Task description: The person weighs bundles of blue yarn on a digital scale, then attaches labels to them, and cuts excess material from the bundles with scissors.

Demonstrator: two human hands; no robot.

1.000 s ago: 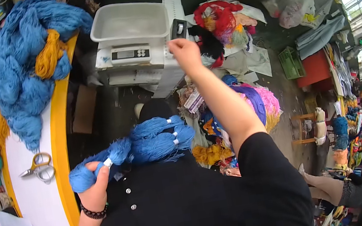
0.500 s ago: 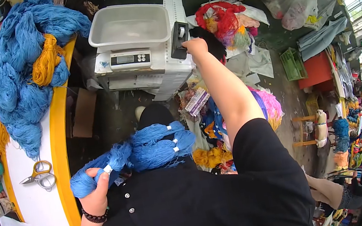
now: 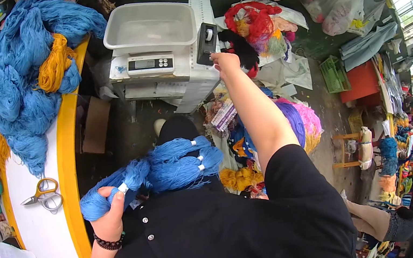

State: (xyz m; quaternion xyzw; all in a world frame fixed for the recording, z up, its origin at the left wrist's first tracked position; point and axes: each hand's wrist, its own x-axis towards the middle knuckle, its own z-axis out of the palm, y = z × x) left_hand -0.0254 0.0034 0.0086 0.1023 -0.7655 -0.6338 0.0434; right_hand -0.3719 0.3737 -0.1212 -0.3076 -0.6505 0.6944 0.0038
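Our left hand (image 3: 106, 218) is holding blue yarn (image 3: 132, 178), our right hand (image 3: 227, 63) is out at the tape dispenser (image 3: 206, 44)

So we're sitting here gripping the blue yarn down by our front. The left hand is wrapping snugly around one end of it, thumb pressing close to a white band (image 3: 123, 188), and the rest is sticking out toward our lap. Two more blue bundles (image 3: 182, 161) are lying there right next to it, white bands on those too.

Meanwhile we're stretching the right arm forward. The fingers are curling in at the dispenser's near end, but we honestly can't tell how tightly they're closing or if they're pinching any tape. That dispenser is sitting on a small white worktop (image 3: 186, 65), just beside the digital scale (image 3: 150, 64) with its white tray (image 3: 148, 27).

Over on our left, scissors (image 3: 43, 197) are lying on the yellow-edged worktop (image 3: 48, 243), and a big blue pile (image 3: 18, 78) is spilling across its far end with a mustard skein (image 3: 53, 61) on top.
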